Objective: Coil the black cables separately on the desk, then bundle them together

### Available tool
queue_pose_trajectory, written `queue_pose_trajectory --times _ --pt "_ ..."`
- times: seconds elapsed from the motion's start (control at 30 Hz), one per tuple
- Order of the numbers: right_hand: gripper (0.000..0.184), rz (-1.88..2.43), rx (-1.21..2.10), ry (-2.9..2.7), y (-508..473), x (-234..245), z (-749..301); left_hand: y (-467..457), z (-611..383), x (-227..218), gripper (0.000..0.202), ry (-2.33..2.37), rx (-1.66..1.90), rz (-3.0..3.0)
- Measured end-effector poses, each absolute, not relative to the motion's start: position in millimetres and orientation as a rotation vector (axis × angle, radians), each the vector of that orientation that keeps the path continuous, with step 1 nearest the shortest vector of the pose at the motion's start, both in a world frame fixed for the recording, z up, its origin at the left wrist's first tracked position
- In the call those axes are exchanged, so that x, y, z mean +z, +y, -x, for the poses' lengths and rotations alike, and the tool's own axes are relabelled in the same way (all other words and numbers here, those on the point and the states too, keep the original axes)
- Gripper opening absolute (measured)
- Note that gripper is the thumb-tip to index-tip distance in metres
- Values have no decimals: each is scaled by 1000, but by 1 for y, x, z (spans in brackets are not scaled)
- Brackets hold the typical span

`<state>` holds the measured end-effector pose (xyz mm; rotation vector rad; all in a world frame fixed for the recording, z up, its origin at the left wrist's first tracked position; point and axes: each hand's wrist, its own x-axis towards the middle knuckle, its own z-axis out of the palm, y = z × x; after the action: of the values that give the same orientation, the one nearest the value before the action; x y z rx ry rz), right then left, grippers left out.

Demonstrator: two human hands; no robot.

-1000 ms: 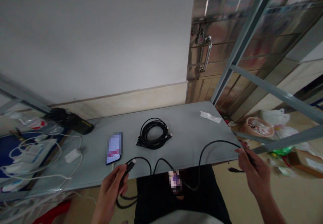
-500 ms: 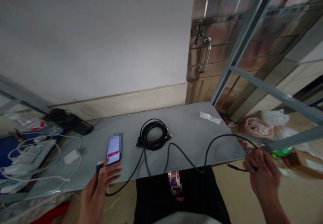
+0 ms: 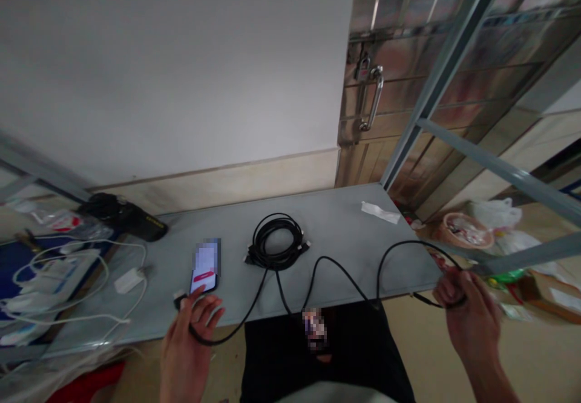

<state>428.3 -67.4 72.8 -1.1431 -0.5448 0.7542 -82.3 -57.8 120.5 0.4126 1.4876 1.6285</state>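
Left hand [image 3: 188, 345] at the near edge of the grey table [image 3: 345, 227], fingers loosely curled around one end of a loose black cable [image 3: 318, 267], its plug end poking out by the thumb just below the smartphone [image 3: 205, 266]. Cable sags off the table edge, loops back up across the tabletop in two arcs, runs to the right hand [image 3: 463, 306]. Right hand clenched on the other end, off the table's right corner. A second cable, coiled [image 3: 276, 241], lies flat mid-table, just behind the loose one. White chargers and cords [image 3: 59, 276] piled far left; a white paper scrap [image 3: 380, 212] near the far right corner.
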Motion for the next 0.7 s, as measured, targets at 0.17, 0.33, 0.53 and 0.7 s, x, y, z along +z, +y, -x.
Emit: queue_pose_trajectory --times 0.17,0.33,0.53,0.7 --pt "38 1300 860 -830 -62 64 -388 -53 35 96 49 1343 1466 -269" --pt "46 1299 1125 -1124 -59 80 -329 -47 -14 88 50 1066 1282 -241" --pt "47 1217 1430 -1342 -55 99 -276 -39 -56 104 55 858 1124 -245" --pt "60 1305 1484 -1300 -61 81 -259 -33 -77 120 49 789 1068 -193"
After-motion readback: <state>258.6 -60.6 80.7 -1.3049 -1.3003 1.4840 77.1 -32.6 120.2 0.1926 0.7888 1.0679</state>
